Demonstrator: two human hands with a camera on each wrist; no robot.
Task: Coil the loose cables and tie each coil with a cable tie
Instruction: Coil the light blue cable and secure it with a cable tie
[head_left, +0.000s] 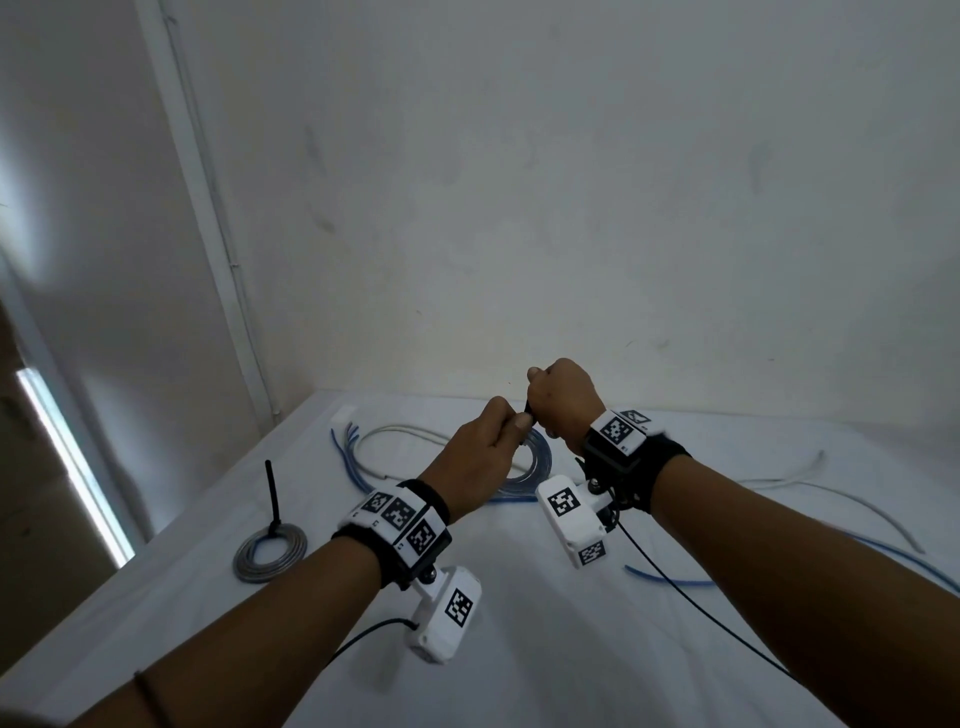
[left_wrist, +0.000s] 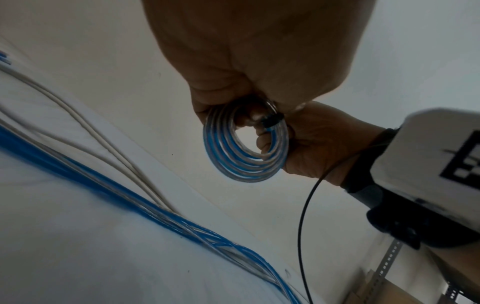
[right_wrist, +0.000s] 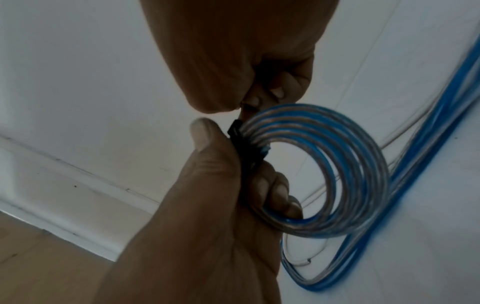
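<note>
Black plastic cable tie (right_wrist: 244, 144) circles one side of the blue-and-clear ribbed cable coil (right_wrist: 324, 172), and the left hand (right_wrist: 207, 195) has thumb and curled fingers clamped on the coil right at that band. Just above, the right hand (head_left: 563, 397) pinches what looks like the tie's free tail with curled fingers, though the tail itself is mostly hidden. The coil hangs in the air between both hands, above the white cloth-covered table (head_left: 571, 649).

It should handle as light and springy (the turns will likely fan apart if released before the tie locks), so the best hold is across all turns beside the band. The jacket looks glossy, perhaps slippery.

Further out lie a tied grey cable coil (head_left: 270, 553) and loose blue cables (left_wrist: 78, 176). No containers show.
</note>
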